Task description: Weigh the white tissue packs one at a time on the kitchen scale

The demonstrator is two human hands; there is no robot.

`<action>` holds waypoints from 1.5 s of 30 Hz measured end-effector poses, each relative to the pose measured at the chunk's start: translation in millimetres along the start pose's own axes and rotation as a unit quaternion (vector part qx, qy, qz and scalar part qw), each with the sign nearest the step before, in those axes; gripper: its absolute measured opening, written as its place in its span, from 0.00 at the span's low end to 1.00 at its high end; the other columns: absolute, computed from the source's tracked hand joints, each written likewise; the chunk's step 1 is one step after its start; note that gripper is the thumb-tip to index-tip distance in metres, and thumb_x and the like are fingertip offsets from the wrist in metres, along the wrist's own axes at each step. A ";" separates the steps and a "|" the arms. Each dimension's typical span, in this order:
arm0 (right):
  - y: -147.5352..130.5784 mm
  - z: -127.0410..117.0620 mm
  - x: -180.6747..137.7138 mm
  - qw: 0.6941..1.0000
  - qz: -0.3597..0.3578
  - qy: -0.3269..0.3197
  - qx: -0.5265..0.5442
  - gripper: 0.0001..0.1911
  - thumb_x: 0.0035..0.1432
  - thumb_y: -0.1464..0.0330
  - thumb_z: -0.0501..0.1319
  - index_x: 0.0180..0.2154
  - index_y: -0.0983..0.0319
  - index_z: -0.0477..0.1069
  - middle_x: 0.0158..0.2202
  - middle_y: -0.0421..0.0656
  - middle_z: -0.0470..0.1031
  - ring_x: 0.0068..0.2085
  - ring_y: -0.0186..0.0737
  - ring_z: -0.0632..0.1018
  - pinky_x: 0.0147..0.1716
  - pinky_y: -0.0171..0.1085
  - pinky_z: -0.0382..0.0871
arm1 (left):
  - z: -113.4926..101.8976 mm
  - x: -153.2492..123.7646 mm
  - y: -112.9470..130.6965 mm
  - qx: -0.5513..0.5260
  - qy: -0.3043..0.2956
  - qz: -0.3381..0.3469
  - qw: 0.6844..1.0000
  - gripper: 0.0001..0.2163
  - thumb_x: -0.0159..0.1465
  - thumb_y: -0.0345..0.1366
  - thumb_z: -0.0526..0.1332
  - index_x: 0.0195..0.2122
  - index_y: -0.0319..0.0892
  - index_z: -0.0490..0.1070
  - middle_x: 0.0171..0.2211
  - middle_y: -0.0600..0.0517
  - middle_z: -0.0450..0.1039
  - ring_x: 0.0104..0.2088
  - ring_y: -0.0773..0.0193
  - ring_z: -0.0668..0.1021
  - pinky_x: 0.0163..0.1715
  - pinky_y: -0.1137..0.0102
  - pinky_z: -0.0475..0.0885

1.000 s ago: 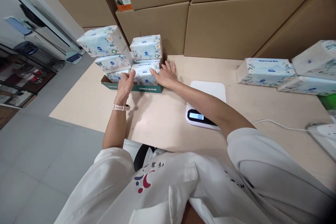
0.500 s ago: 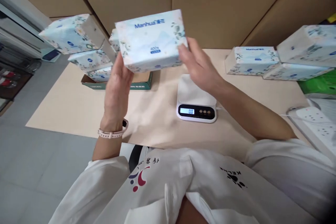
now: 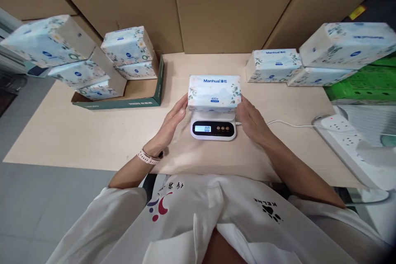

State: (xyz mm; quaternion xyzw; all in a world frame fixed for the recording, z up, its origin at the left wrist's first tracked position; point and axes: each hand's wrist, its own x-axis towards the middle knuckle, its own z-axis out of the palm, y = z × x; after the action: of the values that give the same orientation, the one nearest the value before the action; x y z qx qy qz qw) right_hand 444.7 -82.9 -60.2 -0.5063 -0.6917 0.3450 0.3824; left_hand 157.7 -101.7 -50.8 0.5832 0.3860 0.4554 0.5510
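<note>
A light blue tissue pack [image 3: 214,92] rests on the small white scale [image 3: 213,127] at the table's middle; the display reads 0.0. My left hand [image 3: 171,123] presses flat against the pack's left end. My right hand [image 3: 251,118] cups its right end. Both hands grip the pack between them. A pale strap circles my left wrist.
A shallow green-edged cardboard tray [image 3: 139,100] at the left holds several tissue packs [image 3: 129,48]. More packs [image 3: 274,65] lie stacked at the right. Big cardboard boxes [image 3: 222,8] wall the table's far side. A white power strip [image 3: 346,136] and cable lie at the right.
The tissue pack was lifted out of the tray by both hands, carried right and down, and now sits on the scale. The camera view has shifted right.
</note>
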 end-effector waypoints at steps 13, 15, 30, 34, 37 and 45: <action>36.2 -4.6 -12.6 0.974 -0.017 0.211 0.084 0.39 0.72 0.40 0.49 0.72 0.54 0.63 0.71 0.52 0.71 0.68 0.53 0.77 0.73 0.64 0.62 | -15.7 -1.5 -24.8 -0.003 0.101 -0.001 0.995 0.34 0.72 0.67 0.51 0.75 0.59 0.61 0.81 0.55 0.46 0.82 0.53 0.49 0.81 0.52 0.48; 37.5 -6.8 -10.5 0.968 -0.016 0.227 0.107 0.40 0.71 0.40 0.49 0.72 0.55 0.63 0.71 0.53 0.70 0.67 0.53 0.78 0.73 0.65 0.62 | -15.1 -2.1 -21.8 -0.007 0.096 0.008 0.995 0.33 0.72 0.67 0.50 0.74 0.62 0.61 0.81 0.58 0.45 0.82 0.53 0.48 0.81 0.51 0.47; 28.9 -4.3 -11.9 0.972 0.011 0.193 0.135 0.40 0.72 0.39 0.44 0.72 0.55 0.63 0.73 0.53 0.69 0.71 0.53 0.75 0.76 0.59 0.59 | -5.1 -3.5 -3.2 -0.007 0.073 -0.022 0.997 0.40 0.70 0.73 0.39 0.75 0.61 0.58 0.82 0.62 0.41 0.82 0.54 0.41 0.82 0.52 0.42; 28.6 -4.3 -12.4 0.971 0.001 0.193 0.143 0.41 0.71 0.39 0.45 0.71 0.56 0.65 0.71 0.54 0.71 0.69 0.55 0.76 0.75 0.61 0.60 | -4.4 -3.2 -2.6 -0.008 0.072 -0.025 0.997 0.40 0.69 0.73 0.40 0.76 0.61 0.58 0.82 0.61 0.41 0.82 0.53 0.41 0.82 0.52 0.42; 29.0 -4.3 -13.0 0.970 0.006 0.194 0.144 0.41 0.72 0.39 0.44 0.71 0.57 0.65 0.70 0.54 0.72 0.69 0.55 0.76 0.74 0.60 0.61 | -4.6 -3.3 -3.1 -0.005 0.074 -0.027 0.997 0.40 0.69 0.73 0.39 0.76 0.61 0.58 0.82 0.62 0.41 0.82 0.54 0.42 0.82 0.53 0.42; 24.1 -4.9 -13.2 0.970 0.012 0.195 0.143 0.42 0.71 0.39 0.43 0.70 0.58 0.65 0.69 0.55 0.74 0.68 0.52 0.77 0.74 0.58 0.62 | -5.8 -3.1 -5.7 -0.013 0.074 -0.021 0.997 0.39 0.71 0.71 0.40 0.76 0.60 0.58 0.82 0.61 0.42 0.82 0.55 0.43 0.82 0.54 0.41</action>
State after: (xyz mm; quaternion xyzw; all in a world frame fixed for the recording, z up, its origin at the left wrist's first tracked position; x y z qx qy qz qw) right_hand 462.1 -89.2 -81.1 -0.5121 -0.5413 0.3397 0.5740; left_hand 151.6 -102.5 -56.9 0.5326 0.4314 0.4906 0.5381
